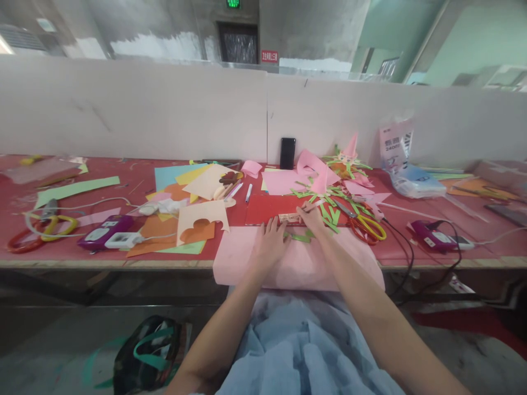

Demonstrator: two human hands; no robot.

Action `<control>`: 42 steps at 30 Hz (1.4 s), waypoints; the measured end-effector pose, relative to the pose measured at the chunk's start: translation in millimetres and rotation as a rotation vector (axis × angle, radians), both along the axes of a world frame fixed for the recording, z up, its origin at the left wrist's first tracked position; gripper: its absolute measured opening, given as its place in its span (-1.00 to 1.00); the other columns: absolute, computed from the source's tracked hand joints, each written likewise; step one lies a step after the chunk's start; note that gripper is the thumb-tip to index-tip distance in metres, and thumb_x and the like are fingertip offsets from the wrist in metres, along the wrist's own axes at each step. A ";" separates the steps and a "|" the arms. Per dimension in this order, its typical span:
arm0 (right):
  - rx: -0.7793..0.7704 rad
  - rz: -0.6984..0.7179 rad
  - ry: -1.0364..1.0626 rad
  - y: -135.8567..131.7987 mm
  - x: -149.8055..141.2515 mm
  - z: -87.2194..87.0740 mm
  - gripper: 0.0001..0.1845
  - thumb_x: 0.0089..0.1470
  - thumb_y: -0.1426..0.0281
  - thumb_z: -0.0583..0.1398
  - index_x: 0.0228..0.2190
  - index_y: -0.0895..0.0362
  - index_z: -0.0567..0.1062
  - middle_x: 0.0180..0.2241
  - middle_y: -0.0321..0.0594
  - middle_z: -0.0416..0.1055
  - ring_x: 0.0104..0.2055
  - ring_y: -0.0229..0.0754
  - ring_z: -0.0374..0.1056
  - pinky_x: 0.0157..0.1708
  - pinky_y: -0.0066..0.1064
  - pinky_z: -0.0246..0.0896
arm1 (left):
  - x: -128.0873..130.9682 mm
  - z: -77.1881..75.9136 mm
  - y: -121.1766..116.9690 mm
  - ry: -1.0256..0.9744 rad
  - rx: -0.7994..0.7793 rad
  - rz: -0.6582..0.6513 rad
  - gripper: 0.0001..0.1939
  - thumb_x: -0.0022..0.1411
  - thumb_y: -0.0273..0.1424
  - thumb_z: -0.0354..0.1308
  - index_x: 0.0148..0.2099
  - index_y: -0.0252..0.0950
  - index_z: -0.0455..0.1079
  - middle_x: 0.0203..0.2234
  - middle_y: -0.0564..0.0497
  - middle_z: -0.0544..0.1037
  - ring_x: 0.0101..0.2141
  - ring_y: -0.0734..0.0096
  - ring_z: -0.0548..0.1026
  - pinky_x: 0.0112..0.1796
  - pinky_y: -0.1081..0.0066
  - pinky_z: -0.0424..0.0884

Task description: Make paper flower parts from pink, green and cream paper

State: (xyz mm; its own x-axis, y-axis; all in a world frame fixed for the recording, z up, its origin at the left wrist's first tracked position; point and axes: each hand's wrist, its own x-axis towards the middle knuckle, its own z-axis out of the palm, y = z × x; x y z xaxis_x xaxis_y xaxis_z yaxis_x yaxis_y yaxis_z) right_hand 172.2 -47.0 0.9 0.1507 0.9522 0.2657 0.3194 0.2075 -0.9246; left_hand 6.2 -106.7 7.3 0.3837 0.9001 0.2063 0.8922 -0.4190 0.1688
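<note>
My left hand (pixel 272 240) lies with its fingers spread on the near edge of a red sheet (pixel 267 204) and on pink paper (pixel 247 258). Just beyond its fingertips is a small pale strip (pixel 289 218) with marks on it. At the strip's right end, the fingers of my right hand (pixel 313 217) are drawn together in a pinch; what they hold, if anything, is too small to make out. Green paper strips (pixel 329 215) lie beside the right hand, with yellow-and-red-handled scissors (pixel 364 224) to their right.
Paper sheets and cut-outs (pixel 201 216) are piled on the left. A phone (pixel 287 153) leans on the white partition (pixel 164 109). Purple power sockets (pixel 107 230) with cables, other scissors (pixel 47 225), pink paper cones (pixel 319 181) and a tissue pack (pixel 411 178) surround the work area.
</note>
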 end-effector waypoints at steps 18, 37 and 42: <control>-0.052 -0.059 0.062 -1.8 -0.9 2.3 -0.75 -0.14 0.30 0.11 -0.66 0.02 0.10 -0.85 -0.46 0.12 -0.56 -0.16 0.39 -0.54 -0.44 0.20 | 0.4 -1.2 0.7 -0.012 -0.002 0.006 -0.52 0.29 -0.24 -0.11 0.22 -0.27 0.14 0.20 -0.20 0.17 0.22 0.15 0.07 0.17 0.10 -0.03; -0.026 -0.105 0.012 -3.0 -1.3 4.5 -0.76 -0.14 0.28 0.08 -0.67 0.02 0.11 -0.83 -0.43 0.15 -0.57 -0.17 0.38 -0.56 -0.45 0.22 | 0.9 0.5 -0.2 0.005 -0.022 0.015 -0.51 0.28 -0.25 -0.10 0.22 -0.27 0.14 0.22 -0.19 0.14 0.22 0.14 0.07 0.17 0.07 -0.05; -0.029 -0.094 0.035 -3.1 -1.4 5.0 -0.75 -0.12 0.26 0.10 -0.65 0.02 0.10 -0.82 -0.42 0.16 -0.58 -0.17 0.37 -0.57 -0.44 0.22 | 1.0 -0.2 0.8 0.006 -0.020 0.017 -0.51 0.28 -0.25 -0.10 0.22 -0.25 0.13 0.23 -0.17 0.13 0.22 0.15 0.06 0.18 0.06 -0.05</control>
